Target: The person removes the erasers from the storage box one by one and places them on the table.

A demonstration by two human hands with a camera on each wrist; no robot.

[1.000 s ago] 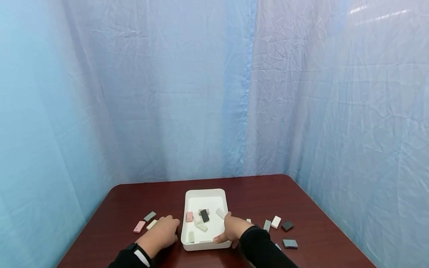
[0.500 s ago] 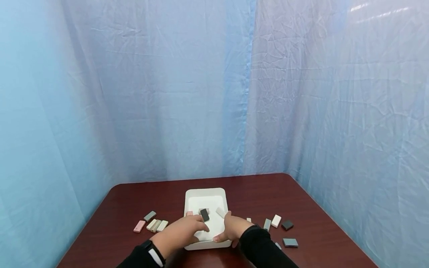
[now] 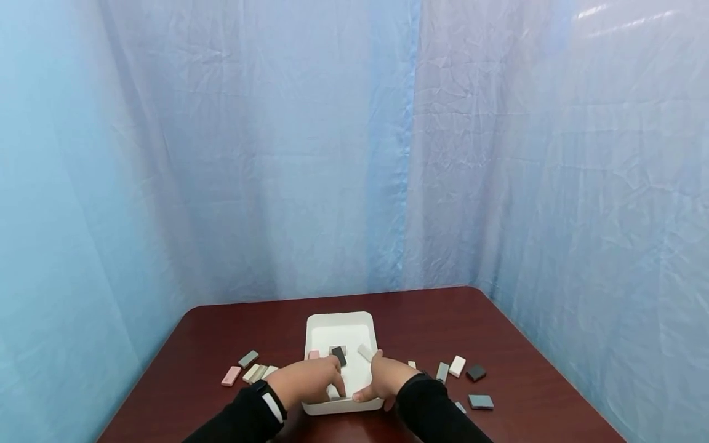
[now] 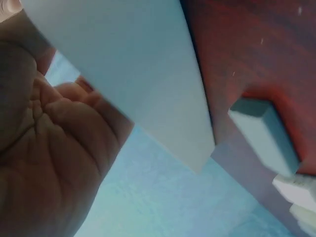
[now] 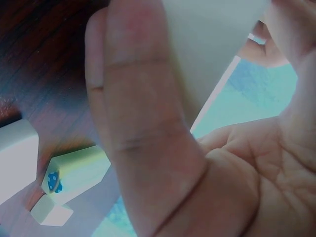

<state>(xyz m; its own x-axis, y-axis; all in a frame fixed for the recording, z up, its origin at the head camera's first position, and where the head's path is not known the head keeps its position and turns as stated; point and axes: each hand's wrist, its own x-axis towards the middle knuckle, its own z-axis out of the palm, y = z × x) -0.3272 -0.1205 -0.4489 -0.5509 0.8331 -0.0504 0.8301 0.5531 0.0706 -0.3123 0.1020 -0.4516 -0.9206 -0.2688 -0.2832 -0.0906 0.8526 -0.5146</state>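
Tray (image 3: 339,320) gripped at its four-o'clock wall by my right hand (image 3: 386,378); my left hand (image 3: 309,378) hangs over seven o'clock, hold I can't tell!

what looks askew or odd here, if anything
The dark block in the white tray: it lies at an angle and seems to overlap a pale block. Nothing visible looks damaged, though the left hand hides part of the tray.

The white rectangular plastic tray (image 3: 340,317) offers passage from twelve o'clock; the bare left hand (image 3: 309,379) blocks eight, the bare right hand (image 3: 386,376) four.
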